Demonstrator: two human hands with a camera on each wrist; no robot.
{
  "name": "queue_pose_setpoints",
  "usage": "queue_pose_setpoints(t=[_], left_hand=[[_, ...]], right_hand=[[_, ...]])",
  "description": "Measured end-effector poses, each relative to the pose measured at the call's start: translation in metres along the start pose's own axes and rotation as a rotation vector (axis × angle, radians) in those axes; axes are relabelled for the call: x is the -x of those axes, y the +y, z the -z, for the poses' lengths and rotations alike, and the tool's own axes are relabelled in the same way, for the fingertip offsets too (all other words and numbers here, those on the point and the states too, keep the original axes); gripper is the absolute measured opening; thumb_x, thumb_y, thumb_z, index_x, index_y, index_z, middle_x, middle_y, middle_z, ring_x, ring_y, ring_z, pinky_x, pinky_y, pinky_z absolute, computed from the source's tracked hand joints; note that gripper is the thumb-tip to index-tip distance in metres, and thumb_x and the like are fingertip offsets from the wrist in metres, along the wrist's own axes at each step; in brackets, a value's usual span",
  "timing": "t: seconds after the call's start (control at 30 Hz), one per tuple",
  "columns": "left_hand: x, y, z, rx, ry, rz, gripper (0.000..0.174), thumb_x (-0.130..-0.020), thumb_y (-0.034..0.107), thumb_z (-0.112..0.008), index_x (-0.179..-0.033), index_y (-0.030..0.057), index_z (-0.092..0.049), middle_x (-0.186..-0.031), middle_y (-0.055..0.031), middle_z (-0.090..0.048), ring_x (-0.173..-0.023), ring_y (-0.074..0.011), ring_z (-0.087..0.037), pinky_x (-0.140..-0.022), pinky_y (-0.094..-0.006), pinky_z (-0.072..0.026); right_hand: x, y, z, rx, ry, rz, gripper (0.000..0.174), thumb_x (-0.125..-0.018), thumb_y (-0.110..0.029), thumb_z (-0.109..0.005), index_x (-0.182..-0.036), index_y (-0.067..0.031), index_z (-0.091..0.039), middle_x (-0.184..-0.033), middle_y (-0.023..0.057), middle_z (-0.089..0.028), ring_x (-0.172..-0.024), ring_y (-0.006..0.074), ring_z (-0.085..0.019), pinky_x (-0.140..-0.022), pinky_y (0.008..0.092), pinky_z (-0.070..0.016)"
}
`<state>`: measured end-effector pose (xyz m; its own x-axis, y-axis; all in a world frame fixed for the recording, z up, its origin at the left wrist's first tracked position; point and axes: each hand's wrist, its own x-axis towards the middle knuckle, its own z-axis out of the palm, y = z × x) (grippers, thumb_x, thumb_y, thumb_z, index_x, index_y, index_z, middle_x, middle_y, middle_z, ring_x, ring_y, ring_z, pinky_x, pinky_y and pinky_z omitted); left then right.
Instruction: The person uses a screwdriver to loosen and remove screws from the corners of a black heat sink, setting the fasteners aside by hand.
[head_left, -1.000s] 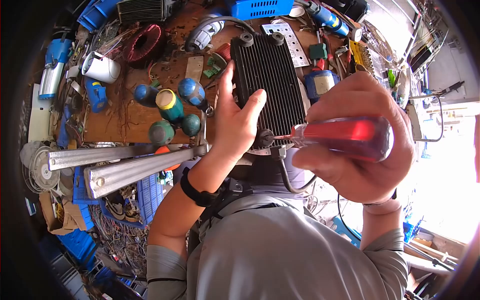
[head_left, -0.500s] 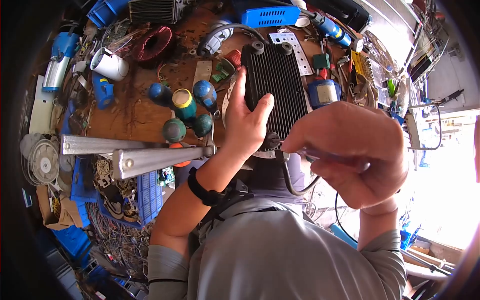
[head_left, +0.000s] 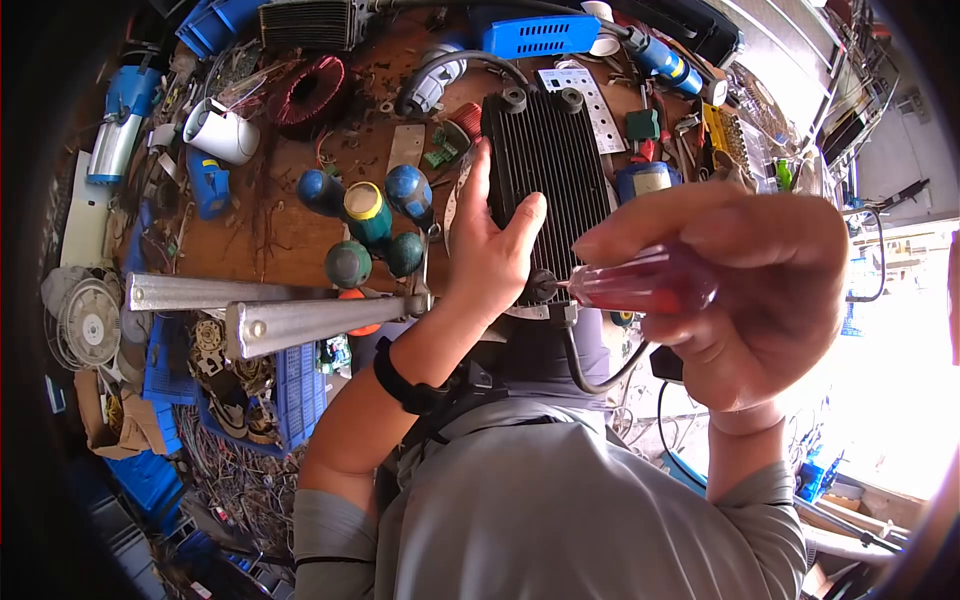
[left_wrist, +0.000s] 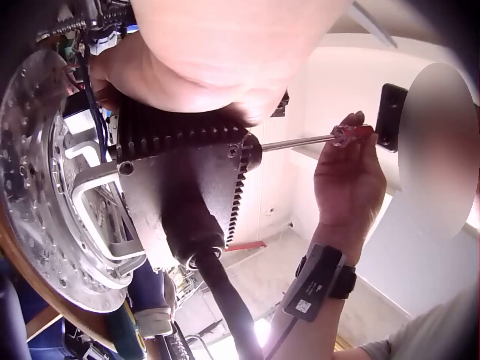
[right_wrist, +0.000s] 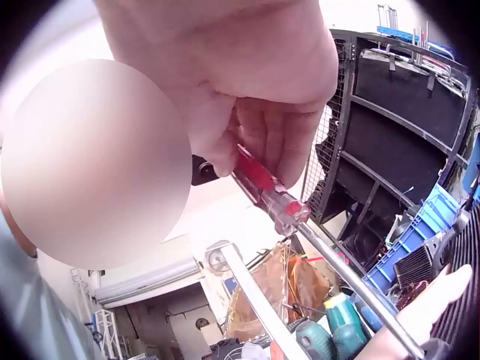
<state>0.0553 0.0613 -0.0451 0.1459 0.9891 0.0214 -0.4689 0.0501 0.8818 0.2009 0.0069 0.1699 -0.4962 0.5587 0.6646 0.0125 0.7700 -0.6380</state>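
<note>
A black finned metal housing (head_left: 553,165) with round black rubber feet stands upright at the bench's near edge. My left hand (head_left: 490,255) grips its left side, thumb across the fins and fingers along the edge. The right hand (head_left: 765,290) pinches the clear red handle of a screwdriver (head_left: 635,284) between thumb and fingers. Its long steel shaft (left_wrist: 298,142) runs to the rubber foot (head_left: 541,286) at the housing's near corner, where the tip is hidden inside. From the housing's end face a thick black cable (left_wrist: 229,300) leads away.
Left of the left hand, several blue and green screwdriver handles (head_left: 367,210) stand in a rack beside metal bars (head_left: 320,325). A red-wound coil ring (head_left: 312,92), a white cup (head_left: 222,132) and loose parts litter the wooden bench. Blue crates (head_left: 300,395) stand below.
The right hand's fingers shifted round the screwdriver handle, which was mostly hidden half a second ago and shows again now. The left hand keeps its hold on the housing; the head view has shifted slightly.
</note>
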Motion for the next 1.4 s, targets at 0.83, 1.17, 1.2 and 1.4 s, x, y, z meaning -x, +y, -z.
queue_pose_setpoints(t=[0.83,1.17,1.2,1.4], left_hand=[[0.012,0.042,-0.012,-0.306,-0.039,-0.143,0.072,-0.097,0.014,-0.065,-0.153,-0.0074,-0.025,-0.149,-0.0238,-0.041,-0.139,-0.0266,-0.042,-0.116,-0.0367,-0.0312],[0.01,0.033,-0.007,-0.5,-0.087,-0.305,0.072,-0.097,0.012,-0.064,-0.153,-0.0082,-0.024,-0.148,-0.0229,-0.041,-0.137,-0.0248,-0.042,-0.115,-0.0349,-0.0323],[0.013,0.045,-0.013,-0.404,-0.075,-0.218,0.072,-0.097,0.012,-0.064,-0.153,-0.0083,-0.024,-0.148,-0.0228,-0.042,-0.137,-0.0248,-0.042,-0.115,-0.0351,-0.0317],[0.017,0.035,-0.014,-0.386,0.004,-0.183,0.073,-0.096,0.016,-0.065,-0.152,-0.0088,-0.025,-0.15,-0.0258,-0.04,-0.142,-0.029,-0.038,-0.118,-0.0372,-0.0274]], right_hand=[[0.014,-0.008,0.013,0.177,0.074,0.002,0.057,-0.074,-0.028,-0.089,-0.118,-0.0108,-0.058,-0.112,0.0159,-0.057,-0.086,0.0236,-0.06,-0.065,0.0267,-0.0535],[0.01,-0.014,-0.005,-0.006,0.157,-0.094,0.04,-0.083,-0.026,-0.082,-0.112,-0.0096,-0.059,-0.118,0.028,-0.059,-0.102,0.0365,-0.067,-0.073,0.0386,-0.0636],[0.01,-0.014,0.0,0.094,0.128,-0.067,0.041,-0.082,-0.026,-0.083,-0.111,-0.0103,-0.06,-0.119,0.0277,-0.058,-0.103,0.035,-0.067,-0.072,0.0365,-0.0626],[0.002,-0.009,-0.007,-0.094,0.174,-0.1,0.043,-0.087,-0.021,-0.079,-0.125,-0.011,-0.061,-0.104,0.0252,-0.065,-0.093,0.0306,-0.07,-0.074,0.036,-0.0622]])
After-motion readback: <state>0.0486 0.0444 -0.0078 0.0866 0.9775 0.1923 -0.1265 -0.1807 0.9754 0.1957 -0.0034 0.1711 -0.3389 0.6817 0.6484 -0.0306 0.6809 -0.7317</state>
